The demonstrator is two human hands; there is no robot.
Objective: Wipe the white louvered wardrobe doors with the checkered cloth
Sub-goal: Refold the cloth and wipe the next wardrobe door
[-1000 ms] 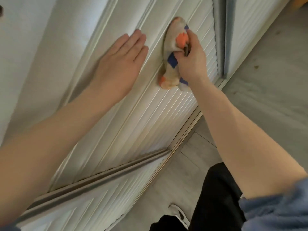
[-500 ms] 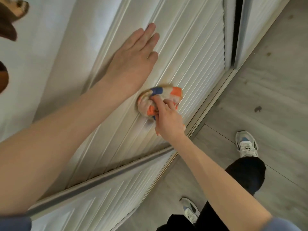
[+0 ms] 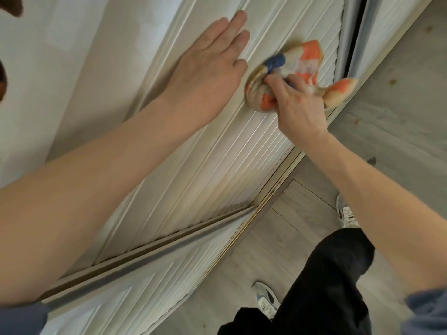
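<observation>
Grey wood-look floor (image 3: 399,122) runs along the foot of the white slatted wardrobe door (image 3: 217,170), seen steeply from above, with a dark gap (image 3: 356,32) dividing it from the next door (image 3: 379,18). The left hand (image 3: 208,66) lies flat on the door, fingers straight and close together, bracing it just beside the work. The right hand (image 3: 297,105) has its fingers curled round a bunched checkered cloth (image 3: 297,61) of orange, blue and cream, pressing the wad onto the slats near the door's edge beside the gap. One loose corner of the cloth trails out past the hand towards the floor track (image 3: 273,189). To wipe well here, the strokes would best follow the slats' length and not cross them, so that the fabric sinks into each groove. Even pressure should let the cloth do the lifting. The flat palm seems worth leaving where it is, since a sliding door may shift or rattle under a push. Gathering the trailing corner into the fist would probably stop it snagging in the gap. Turning the wad to a fresh face now and then, and working slat by slat down to the bottom rail, should avoid missed bands. How clean the lower slats are cannot be told.
</observation>
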